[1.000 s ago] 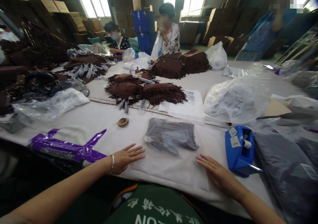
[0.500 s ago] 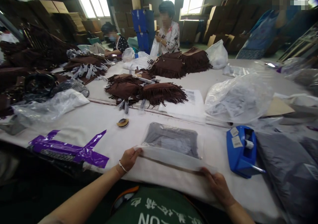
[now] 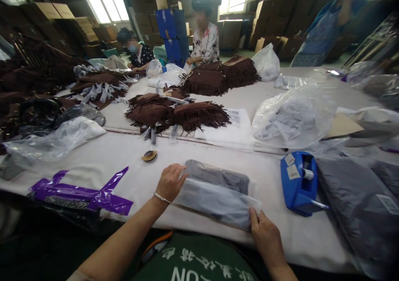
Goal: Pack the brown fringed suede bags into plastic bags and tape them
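A transparent plastic bag (image 3: 218,202) lies on the white-covered table (image 3: 93,156) right in front of me, its near flap folded over a grey folded garment (image 3: 215,175). My left hand (image 3: 171,183) grips the bag's left end, with a thin silver bracelet on the wrist. My right hand (image 3: 264,235) pinches the bag's lower right corner at the table's near edge. The far part of the garment shows through the plastic, and the flap blurs the rest.
A blue tape dispenser (image 3: 297,185) stands right of the bag, beside a pile of grey bagged goods (image 3: 352,202). Left lies a purple-strapped bundle (image 3: 81,198). Brown fringed suede pieces (image 3: 177,117) and plastic bags fill the table beyond. Two co-workers (image 3: 204,35) sit farther off.
My hands have moved from lying flat beside the bag to gripping its ends. The flap, raised half a second ago, now lies folded over the grey garment. The view has tilted slightly.
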A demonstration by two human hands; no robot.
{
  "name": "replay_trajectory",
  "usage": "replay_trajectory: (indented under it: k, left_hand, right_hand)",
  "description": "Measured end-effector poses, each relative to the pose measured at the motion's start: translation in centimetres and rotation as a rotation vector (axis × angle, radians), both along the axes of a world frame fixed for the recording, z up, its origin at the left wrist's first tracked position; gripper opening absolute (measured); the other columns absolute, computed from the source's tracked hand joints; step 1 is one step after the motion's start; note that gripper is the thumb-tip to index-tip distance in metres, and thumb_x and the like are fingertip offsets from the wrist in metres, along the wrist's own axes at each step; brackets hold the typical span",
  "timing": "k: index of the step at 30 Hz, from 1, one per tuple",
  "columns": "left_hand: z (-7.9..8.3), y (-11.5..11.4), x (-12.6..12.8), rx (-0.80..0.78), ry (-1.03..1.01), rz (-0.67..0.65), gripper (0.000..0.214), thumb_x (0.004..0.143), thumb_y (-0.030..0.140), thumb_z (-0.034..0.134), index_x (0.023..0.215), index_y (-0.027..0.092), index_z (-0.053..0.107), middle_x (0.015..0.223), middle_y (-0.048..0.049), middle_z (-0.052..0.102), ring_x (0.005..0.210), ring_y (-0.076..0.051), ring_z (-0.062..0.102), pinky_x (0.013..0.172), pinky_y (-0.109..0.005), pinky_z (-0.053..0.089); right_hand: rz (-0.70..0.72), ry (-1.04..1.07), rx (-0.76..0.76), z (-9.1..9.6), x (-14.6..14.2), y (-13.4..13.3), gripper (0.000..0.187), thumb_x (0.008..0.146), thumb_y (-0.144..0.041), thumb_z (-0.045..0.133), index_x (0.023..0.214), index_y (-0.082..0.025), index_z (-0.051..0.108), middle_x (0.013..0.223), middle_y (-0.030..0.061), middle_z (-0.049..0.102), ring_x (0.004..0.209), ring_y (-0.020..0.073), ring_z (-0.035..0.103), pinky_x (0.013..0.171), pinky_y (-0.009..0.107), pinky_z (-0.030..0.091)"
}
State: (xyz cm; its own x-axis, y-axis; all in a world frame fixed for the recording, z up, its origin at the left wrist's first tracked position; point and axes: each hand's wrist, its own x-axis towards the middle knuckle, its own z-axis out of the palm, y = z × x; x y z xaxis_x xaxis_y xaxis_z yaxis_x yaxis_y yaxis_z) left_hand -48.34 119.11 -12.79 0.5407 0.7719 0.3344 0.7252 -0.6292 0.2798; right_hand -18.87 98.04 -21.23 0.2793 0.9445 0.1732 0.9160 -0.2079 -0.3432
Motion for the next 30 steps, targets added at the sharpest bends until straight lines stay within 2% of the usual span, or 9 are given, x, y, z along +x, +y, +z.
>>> replay_trajectory:
  k: [2, 4, 8, 11, 15, 17, 19, 24, 30]
  left_hand:
    - [0.1, -0.5, 2.7, -0.035, -0.034, -0.223, 0.027, 0.084, 0.038, 0.058, 0.105, 0.020, 0.058, 0.111, -0.0080, 0.058, 0.117, -0.025, 0.044, 0.100, -0.041, 0.035]
    - [-0.6, -0.8, 5.0, -0.123, -0.053, -0.338, 0.021, 0.079, 0.038, 0.064, 0.089, 0.020, 0.060, 0.105, -0.0070, 0.059, 0.111, -0.025, 0.047, 0.096, -0.040, 0.038]
    - [-2.4, -0.5, 6.8, -0.212, -0.144, -0.339, 0.015, 0.082, 0.030, 0.061, 0.074, 0.019, 0.056, 0.093, -0.0054, 0.058, 0.096, -0.021, 0.051, 0.089, -0.038, 0.042]
    - [-3.1, 0.0, 6.5, -0.211, -0.192, -0.361, 0.014, 0.083, 0.029, 0.059, 0.075, 0.019, 0.055, 0.094, -0.0053, 0.057, 0.098, -0.021, 0.050, 0.091, -0.039, 0.040]
    - [-3.7, 0.6, 6.4, -0.175, -0.200, -0.378, 0.018, 0.083, 0.034, 0.059, 0.075, 0.019, 0.055, 0.094, -0.0052, 0.058, 0.098, -0.022, 0.050, 0.090, -0.040, 0.040]
    - [-3.7, 0.6, 6.5, -0.153, -0.196, -0.372, 0.020, 0.083, 0.036, 0.059, 0.074, 0.019, 0.056, 0.094, -0.0051, 0.058, 0.098, -0.023, 0.051, 0.089, -0.040, 0.040]
    - [-3.6, 0.5, 6.6, -0.137, -0.186, -0.360, 0.021, 0.082, 0.037, 0.059, 0.073, 0.019, 0.056, 0.094, -0.0050, 0.059, 0.098, -0.023, 0.051, 0.088, -0.040, 0.040]
    - [-3.4, 0.4, 6.6, -0.134, -0.165, -0.331, 0.021, 0.083, 0.038, 0.058, 0.072, 0.019, 0.057, 0.094, -0.0050, 0.060, 0.096, -0.023, 0.053, 0.087, -0.040, 0.040]
    - [-3.5, 0.4, 6.6, -0.131, -0.176, -0.325, 0.021, 0.082, 0.037, 0.058, 0.071, 0.020, 0.057, 0.094, -0.0044, 0.060, 0.097, -0.023, 0.053, 0.088, -0.040, 0.040]
  right_hand:
    - [-0.011, 0.034, -0.039, 0.4, -0.2, 0.2, 0.049, 0.090, -0.020, 0.017, 0.105, -0.015, 0.064, 0.085, 0.0160, 0.065, 0.069, 0.0252, 0.062, 0.060, 0.035, 0.046]
    - [-0.052, 0.164, -0.052, 1.0, -0.3, 0.6, 0.045, 0.091, -0.028, 0.023, 0.100, -0.016, 0.066, 0.083, 0.0146, 0.066, 0.070, 0.0250, 0.062, 0.061, 0.034, 0.046]
    - [-0.242, 0.519, -0.058, 2.5, 1.1, 0.7, 0.040, 0.085, -0.053, 0.041, 0.076, -0.022, 0.064, 0.062, 0.0040, 0.063, 0.057, 0.0196, 0.058, 0.053, 0.028, 0.044]
    - [-0.506, 0.791, 0.123, 4.2, 4.5, -0.1, 0.045, 0.078, -0.061, 0.047, 0.080, -0.019, 0.063, 0.054, -0.0003, 0.058, 0.050, 0.0174, 0.056, 0.048, 0.027, 0.044]
    - [-0.753, 0.623, 0.409, 7.0, 10.6, -0.9, 0.052, 0.082, -0.059, 0.041, 0.106, -0.016, 0.058, 0.081, 0.0054, 0.064, 0.072, 0.0186, 0.059, 0.067, 0.030, 0.047]
    - [-0.754, 0.571, 0.455, 8.0, 13.0, -0.4, 0.049, 0.080, -0.057, 0.046, 0.102, -0.016, 0.062, 0.096, 0.0084, 0.064, 0.089, 0.0212, 0.057, 0.080, 0.033, 0.044]
    - [-0.705, 0.586, 0.447, 8.2, 14.2, 0.5, 0.044, 0.079, -0.055, 0.047, 0.090, -0.017, 0.067, 0.097, 0.0090, 0.066, 0.095, 0.0230, 0.057, 0.084, 0.034, 0.043]
    - [-0.701, 0.605, 0.505, 6.7, 12.6, 0.3, 0.044, 0.083, -0.051, 0.042, 0.095, -0.016, 0.066, 0.103, 0.0096, 0.065, 0.096, 0.0219, 0.059, 0.085, 0.034, 0.044]
    - [-0.746, 0.426, 0.541, 6.2, 11.9, -2.3, 0.037, 0.073, -0.050, 0.056, 0.076, -0.016, 0.067, 0.108, 0.0138, 0.061, 0.118, 0.0290, 0.042, 0.106, 0.043, 0.022]
